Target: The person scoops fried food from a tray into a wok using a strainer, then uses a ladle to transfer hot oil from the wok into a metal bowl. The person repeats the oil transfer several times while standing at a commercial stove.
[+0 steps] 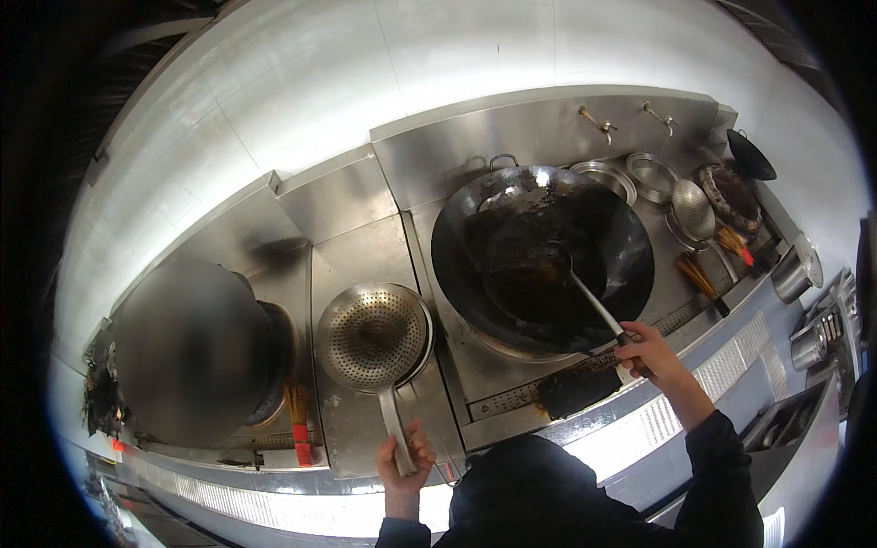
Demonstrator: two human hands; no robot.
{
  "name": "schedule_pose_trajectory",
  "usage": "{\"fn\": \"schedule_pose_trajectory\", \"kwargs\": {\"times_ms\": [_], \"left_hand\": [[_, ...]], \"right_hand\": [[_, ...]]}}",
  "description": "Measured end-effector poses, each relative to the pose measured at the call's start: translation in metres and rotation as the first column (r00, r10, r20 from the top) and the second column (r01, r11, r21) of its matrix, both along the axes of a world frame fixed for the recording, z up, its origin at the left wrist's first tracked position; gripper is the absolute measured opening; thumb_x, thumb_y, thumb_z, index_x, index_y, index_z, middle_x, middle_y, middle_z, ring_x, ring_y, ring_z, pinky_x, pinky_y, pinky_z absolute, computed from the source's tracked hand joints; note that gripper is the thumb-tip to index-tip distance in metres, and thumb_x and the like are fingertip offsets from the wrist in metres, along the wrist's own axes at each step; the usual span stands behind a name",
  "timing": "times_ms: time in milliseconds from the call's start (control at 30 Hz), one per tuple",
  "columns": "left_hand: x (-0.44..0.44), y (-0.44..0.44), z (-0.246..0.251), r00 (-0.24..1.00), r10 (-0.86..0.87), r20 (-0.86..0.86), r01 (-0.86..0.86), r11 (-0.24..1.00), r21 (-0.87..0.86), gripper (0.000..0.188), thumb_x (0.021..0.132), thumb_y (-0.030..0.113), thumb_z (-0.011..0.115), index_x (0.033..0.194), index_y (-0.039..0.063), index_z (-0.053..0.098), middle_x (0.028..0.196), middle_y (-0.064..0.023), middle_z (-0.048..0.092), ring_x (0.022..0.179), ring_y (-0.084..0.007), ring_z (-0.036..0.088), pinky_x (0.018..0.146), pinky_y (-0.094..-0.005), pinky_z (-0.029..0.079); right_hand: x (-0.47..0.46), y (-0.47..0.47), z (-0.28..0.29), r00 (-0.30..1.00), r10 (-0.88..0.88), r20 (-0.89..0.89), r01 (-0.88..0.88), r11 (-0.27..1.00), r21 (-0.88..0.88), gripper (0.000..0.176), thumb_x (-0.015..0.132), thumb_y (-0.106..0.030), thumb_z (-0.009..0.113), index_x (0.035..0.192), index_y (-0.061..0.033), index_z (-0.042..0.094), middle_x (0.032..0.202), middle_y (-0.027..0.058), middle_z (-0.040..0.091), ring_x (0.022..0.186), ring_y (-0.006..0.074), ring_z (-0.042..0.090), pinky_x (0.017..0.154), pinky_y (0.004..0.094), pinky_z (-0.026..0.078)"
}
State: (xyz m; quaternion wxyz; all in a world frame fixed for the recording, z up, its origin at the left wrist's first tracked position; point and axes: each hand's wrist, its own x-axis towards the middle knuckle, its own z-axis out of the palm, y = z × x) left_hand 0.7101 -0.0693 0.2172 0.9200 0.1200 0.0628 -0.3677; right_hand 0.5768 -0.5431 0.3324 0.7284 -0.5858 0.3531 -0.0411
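My left hand point(406, 457) grips the metal handle of a round perforated steel strainer point(372, 335), which lies over another round metal vessel on the steel counter. My right hand point(643, 353) is closed around the dark grip of a ladle point(595, 301). The ladle's bowl end is down inside a large black wok point(493, 274) on the burner in front of me; dark liquid seems to lie in the wok's bottom, and the bowl is hard to make out there.
Bamboo brushes point(697, 275), a mesh skimmer point(693, 209) and steel bowls point(604, 179) lie right of the wok, below two taps point(603, 128). Farther right stands a steel pot point(797, 270). At left are a red-handled brush point(299, 425) and a large, blurred dark round object point(199, 353).
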Motion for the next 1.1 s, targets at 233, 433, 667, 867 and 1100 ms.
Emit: {"fn": "schedule_pose_trajectory", "kwargs": {"times_ms": [233, 433, 667, 867, 1100], "left_hand": [[-0.044, -0.023, 0.012, 0.992, 0.121, -0.031, -0.096, 0.902, 0.42, 0.077, 0.103, 0.066, 0.032, 0.137, 0.001, 0.054, 0.139, -0.0208, 0.057, 0.136, -0.0358, 0.048, 0.113, -0.055, 0.035], [-0.05, 0.007, -0.014, 0.917, 0.333, 0.22, -0.39, 0.625, 0.676, 0.058, 0.105, 0.051, 0.042, 0.128, 0.0, 0.057, 0.12, -0.0161, 0.065, 0.118, -0.032, 0.061, 0.102, -0.0481, 0.046], [-0.062, 0.025, -0.033, 0.927, 0.313, 0.205, -0.351, 0.537, 0.767, 0.037, 0.103, 0.029, 0.056, 0.128, 0.002, 0.053, 0.112, -0.0162, 0.065, 0.094, -0.0269, 0.068, 0.087, -0.0414, 0.058], [-0.066, 0.01, -0.041, 0.976, 0.214, -0.035, -0.16, 0.818, 0.552, 0.052, 0.102, 0.028, 0.059, 0.146, 0.007, 0.039, 0.097, -0.0125, 0.066, 0.072, -0.0185, 0.062, 0.058, -0.0282, 0.046], [-0.034, 0.031, -0.017, 0.987, -0.022, 0.162, -0.121, 0.569, 0.813, 0.055, 0.093, 0.005, 0.062, 0.144, 0.008, 0.042, 0.074, -0.0037, 0.057, 0.046, -0.0083, 0.039, 0.041, -0.0246, 0.024]], "right_hand": [[-0.011, -0.024, 0.006, 0.961, -0.207, 0.183, 0.033, 0.744, 0.667, 0.034, 0.086, 0.004, 0.067, 0.119, 0.003, 0.061, 0.087, 0.0162, 0.063, 0.059, 0.0129, 0.056, 0.047, 0.0215, 0.045], [-0.006, -0.011, 0.045, 0.959, -0.134, 0.248, -0.077, 0.722, 0.687, 0.03, 0.088, 0.002, 0.062, 0.118, 0.0031, 0.065, 0.092, 0.0186, 0.063, 0.057, 0.0091, 0.053, 0.043, 0.0192, 0.043], [0.028, 0.017, 0.078, 0.88, 0.15, 0.451, -0.425, 0.672, 0.606, 0.048, 0.089, -0.005, 0.065, 0.136, 0.0, 0.056, 0.096, 0.0132, 0.065, 0.059, 0.0055, 0.055, 0.046, 0.0173, 0.044], [0.057, 0.052, 0.062, 0.882, 0.229, 0.413, -0.464, 0.58, 0.669, 0.045, 0.09, -0.006, 0.065, 0.133, 0.0019, 0.056, 0.098, 0.0129, 0.064, 0.064, 0.0058, 0.053, 0.05, 0.0171, 0.044], [0.085, 0.101, 0.021, 0.9, 0.355, 0.253, -0.434, 0.679, 0.592, 0.054, 0.088, -0.005, 0.069, 0.137, 0.0023, 0.049, 0.097, 0.0138, 0.063, 0.069, 0.0103, 0.055, 0.056, 0.0199, 0.045]]}}
